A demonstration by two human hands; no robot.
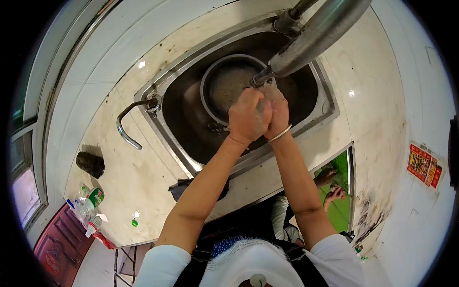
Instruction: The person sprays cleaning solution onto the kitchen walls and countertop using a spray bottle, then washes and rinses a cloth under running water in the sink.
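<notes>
Both of my hands are together under the spout of the large faucet (306, 43), over a stainless steel sink (184, 119). My left hand (247, 115) is closed, its fingers curled against the other hand. My right hand (278, 114), with a bangle (280, 133) at the wrist, is cupped beside it. Running water blurs the space between them, and whatever they hold is too unclear to name. Just behind and to the left of the hands, a round metal basin (204, 91) with cloudy water sits in the sink.
A small curved tap (125, 125) rises at the sink's left corner. A dark brush-like block (91, 164) and several bottles (94, 198) stand on the left counter. A dark cloth (180, 189) lies at the front edge. Another person's hand (335, 194) shows at lower right.
</notes>
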